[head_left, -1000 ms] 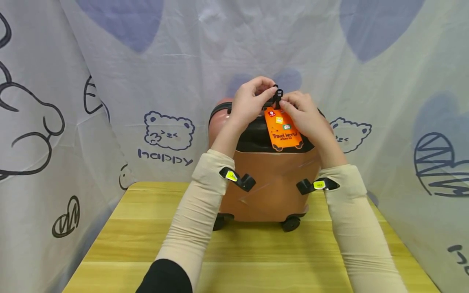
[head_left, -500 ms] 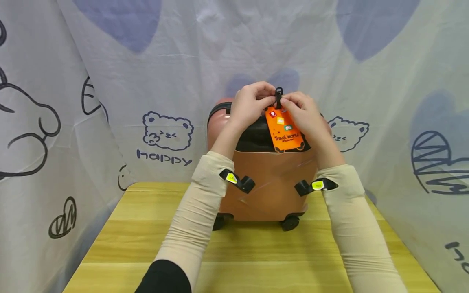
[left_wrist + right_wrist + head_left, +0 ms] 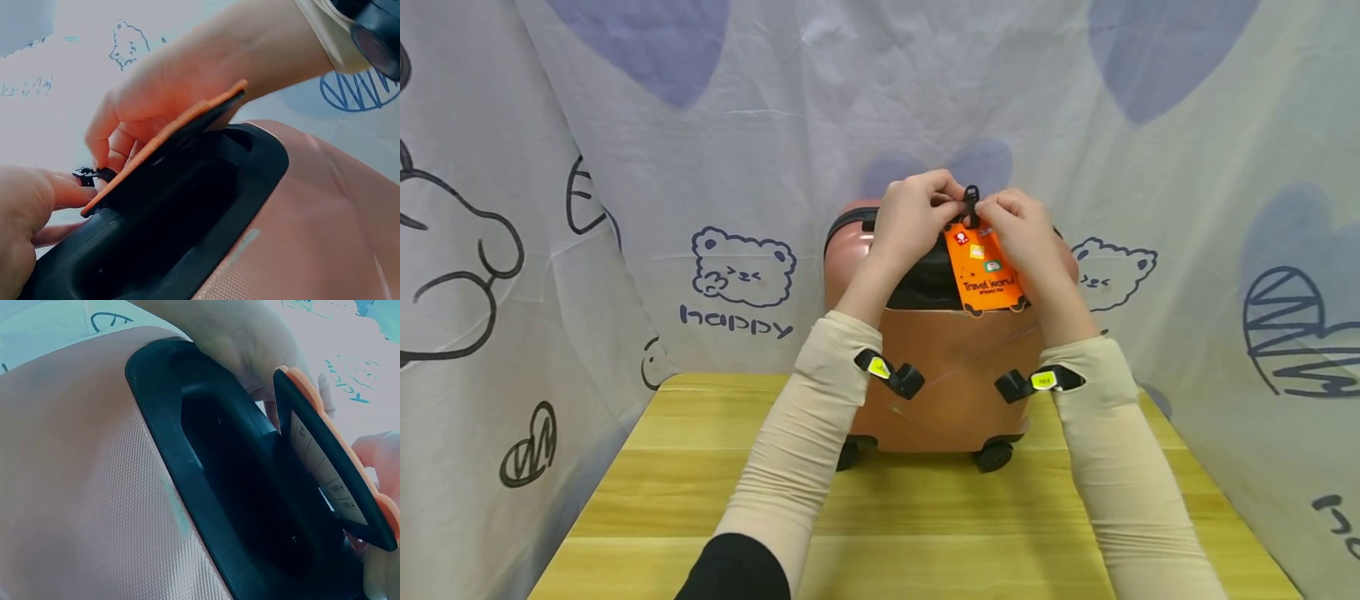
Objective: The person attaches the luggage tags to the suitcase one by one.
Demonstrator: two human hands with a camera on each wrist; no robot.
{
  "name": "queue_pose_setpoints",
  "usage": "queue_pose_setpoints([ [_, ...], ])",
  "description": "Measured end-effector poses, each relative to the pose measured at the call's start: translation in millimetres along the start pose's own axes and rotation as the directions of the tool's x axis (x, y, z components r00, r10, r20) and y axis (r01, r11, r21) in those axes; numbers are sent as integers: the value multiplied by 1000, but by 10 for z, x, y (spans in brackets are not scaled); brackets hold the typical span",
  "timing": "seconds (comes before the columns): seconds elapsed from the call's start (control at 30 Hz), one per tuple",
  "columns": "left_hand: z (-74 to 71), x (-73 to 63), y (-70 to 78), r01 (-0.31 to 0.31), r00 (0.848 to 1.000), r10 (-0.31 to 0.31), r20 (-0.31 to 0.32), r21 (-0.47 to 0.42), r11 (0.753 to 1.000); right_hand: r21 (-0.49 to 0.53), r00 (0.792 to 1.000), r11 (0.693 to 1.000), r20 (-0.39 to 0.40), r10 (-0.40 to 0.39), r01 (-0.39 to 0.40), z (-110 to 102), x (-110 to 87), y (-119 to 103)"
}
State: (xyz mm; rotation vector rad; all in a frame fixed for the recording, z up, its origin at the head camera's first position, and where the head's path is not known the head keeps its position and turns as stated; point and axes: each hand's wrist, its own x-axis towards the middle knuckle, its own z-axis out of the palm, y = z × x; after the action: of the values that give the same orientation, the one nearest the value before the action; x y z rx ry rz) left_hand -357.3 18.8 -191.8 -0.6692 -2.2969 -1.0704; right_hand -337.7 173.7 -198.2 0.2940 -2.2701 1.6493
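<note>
An orange luggage tag (image 3: 988, 275) printed "Travel World" hangs at the top of a brown suitcase (image 3: 955, 375), in front of its black handle recess (image 3: 922, 279). The tag's black buckle strap (image 3: 972, 200) stands up between my two hands. My left hand (image 3: 913, 217) pinches it from the left with thumb and fingers. From the other side, my right hand (image 3: 1024, 229) pinches the strap's lower part. In the left wrist view the tag (image 3: 165, 147) is edge-on, tilted over the recess. Its back, with a white card (image 3: 331, 469), faces the right wrist view. Fingertips partly hide the strap.
The suitcase stands upright on its black wheels (image 3: 995, 457) on a yellow wood-grain table (image 3: 880, 533). A white cloth (image 3: 760, 150) with hearts and bear drawings hangs close behind it and along both sides.
The strap and tag have come down slightly, with both hands still at the strap. The buckle's top loop has turned a little. The suitcase stays where it was.
</note>
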Motion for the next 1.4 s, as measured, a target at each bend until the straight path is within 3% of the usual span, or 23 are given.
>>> queue_pose_setpoints([
  [0.1, 8, 1, 4, -24, 1000, 25, -10, 40, 999, 5, 1000, 1000, 0, 25, -25, 4, -8, -30],
  [0.37, 15, -7, -24, -1, 1000, 1, -2, 1, 1000, -12, 999, 1000, -25, 28, -29, 39, 5, -17],
  [0.53, -2, -6, -14, 36, 999, -36, 9, -1, 999, -12, 992, 995, -72, -100, 100, 74, -12, 55],
  [0.7, -17, -1, -24, 56, 998, -57, 26, 4, 998, -25, 959, 965, -103, -262, 261, 91, -29, 109],
  [0.83, -29, 0, -41, 49, 998, -49, 39, 7, 999, -55, 935, 942, -120, -335, 331, 97, -29, 124],
  [1.07, -65, -2, -38, 54, 997, -55, 57, 18, 998, -112, 917, 924, -124, -378, 366, 113, -18, 137],
  [1.4, -86, -2, -54, 74, 992, -76, 98, 25, 997, -144, 928, 930, -114, -355, 338, 100, -19, 164],
])
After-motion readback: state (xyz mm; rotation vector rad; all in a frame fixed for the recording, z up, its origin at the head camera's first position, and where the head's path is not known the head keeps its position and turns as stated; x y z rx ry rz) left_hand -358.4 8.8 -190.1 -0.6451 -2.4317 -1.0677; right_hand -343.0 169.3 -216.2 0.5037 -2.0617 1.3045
